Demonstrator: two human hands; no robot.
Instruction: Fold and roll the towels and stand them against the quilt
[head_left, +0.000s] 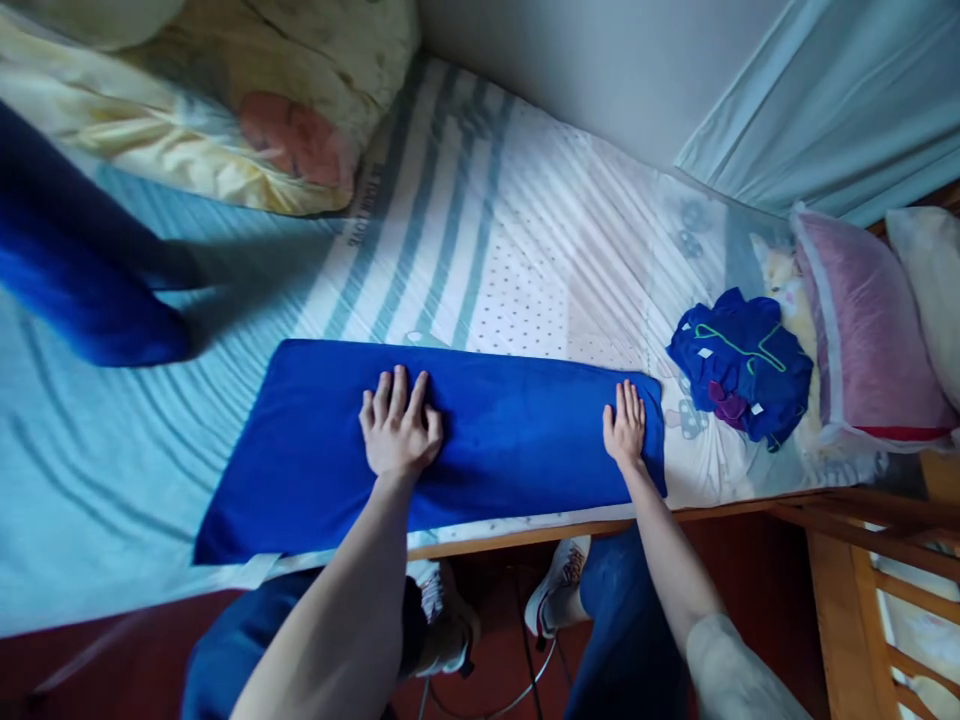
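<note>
Across the front edge of the bed lies a long blue piece of fabric point(517, 430), folded flat; whether it is a garment I cannot tell. My left hand point(401, 422) presses palm down on its middle-left part, fingers spread. Near its narrower right end rests my right hand point(625, 422), flat with the fingers stretched out. Neither hand grips anything. A white strip point(255, 572) pokes out from under the fabric's lower left corner.
Right of the fabric is a crumpled blue clothing pile point(750, 350), against a pink pillow point(874, 320). A yellow quilt point(300, 110) lies at the back left. Two dark blue upright shapes point(82, 250) stand at left. A wooden rail point(840, 600) is at lower right.
</note>
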